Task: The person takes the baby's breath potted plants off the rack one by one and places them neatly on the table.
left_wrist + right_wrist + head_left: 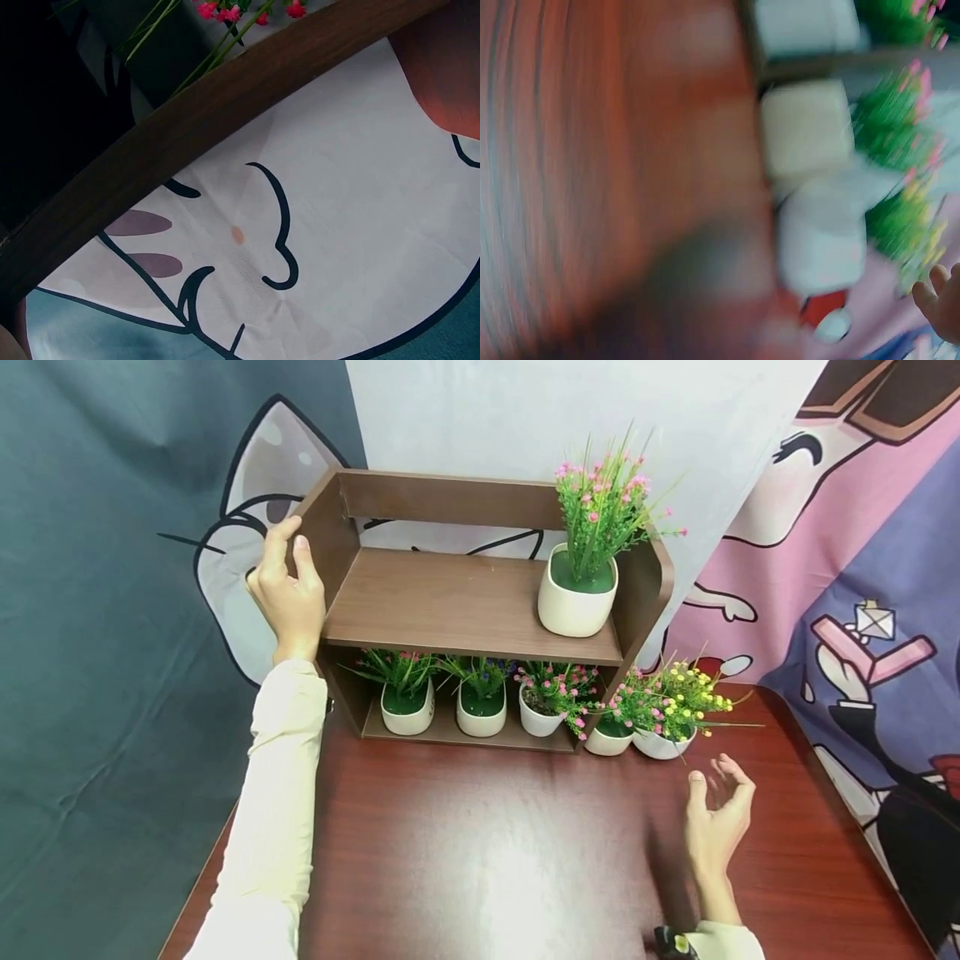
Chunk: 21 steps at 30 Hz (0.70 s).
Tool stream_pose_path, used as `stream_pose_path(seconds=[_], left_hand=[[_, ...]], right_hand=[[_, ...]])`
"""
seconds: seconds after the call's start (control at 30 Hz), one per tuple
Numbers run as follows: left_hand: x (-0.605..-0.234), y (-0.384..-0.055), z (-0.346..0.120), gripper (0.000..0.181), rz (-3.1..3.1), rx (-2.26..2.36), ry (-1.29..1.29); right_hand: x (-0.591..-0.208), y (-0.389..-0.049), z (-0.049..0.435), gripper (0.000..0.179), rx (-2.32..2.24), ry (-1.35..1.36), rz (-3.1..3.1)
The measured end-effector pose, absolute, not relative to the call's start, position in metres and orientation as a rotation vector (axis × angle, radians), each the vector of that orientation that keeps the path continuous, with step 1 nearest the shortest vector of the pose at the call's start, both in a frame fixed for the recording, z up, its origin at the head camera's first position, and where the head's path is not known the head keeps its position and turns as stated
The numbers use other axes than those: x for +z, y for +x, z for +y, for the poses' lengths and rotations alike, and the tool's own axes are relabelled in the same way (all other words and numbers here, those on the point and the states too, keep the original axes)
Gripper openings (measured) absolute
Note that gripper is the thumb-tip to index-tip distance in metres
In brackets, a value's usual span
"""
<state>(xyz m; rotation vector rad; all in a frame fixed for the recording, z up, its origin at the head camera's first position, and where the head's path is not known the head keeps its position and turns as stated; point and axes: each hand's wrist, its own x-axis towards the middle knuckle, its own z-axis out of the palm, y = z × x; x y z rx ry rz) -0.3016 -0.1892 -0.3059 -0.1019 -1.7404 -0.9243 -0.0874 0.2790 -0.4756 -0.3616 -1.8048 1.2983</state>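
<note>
My left hand is raised at the left side of a brown wooden shelf, its thumb and forefinger near the side panel's front edge; whether they touch it is unclear. Nothing shows in its grasp. In the left wrist view a dark shelf panel crosses diagonally. My right hand hovers over the table with loosely curved fingers and holds nothing. Nearest to it are a white pot with yellow flowers and a cream pot with pink flowers, side by side right of the shelf.
On the upper board, at the right, stands a white pot of tall grass and pink flowers. The lower level holds a pink-flowered pot, a blue-flowered pot and another pink-flowered pot. The red-brown table extends in front; printed curtains hang around.
</note>
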Motion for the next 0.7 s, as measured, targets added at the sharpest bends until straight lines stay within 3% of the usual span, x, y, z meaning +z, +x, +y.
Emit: stream_pose_path(seconds=[0.13,0.4,0.7], left_hand=[[-0.305,-0.300,-0.192,0.026,-1.744,-0.914,-0.094],[-0.304,-0.301,-0.195,0.028,-1.758,-0.897,-0.124],[-0.306,-0.303,-0.190,0.028,-1.764,-0.906,-0.126]], right_hand=[[-0.436,-0.082,0.233,0.041,1.329,-0.159,-1.661],[-0.380,-0.100,0.158,0.074,1.381,0.169,-1.575],[-0.349,-0.131,0.123,0.082,1.333,0.236,-1.768]])
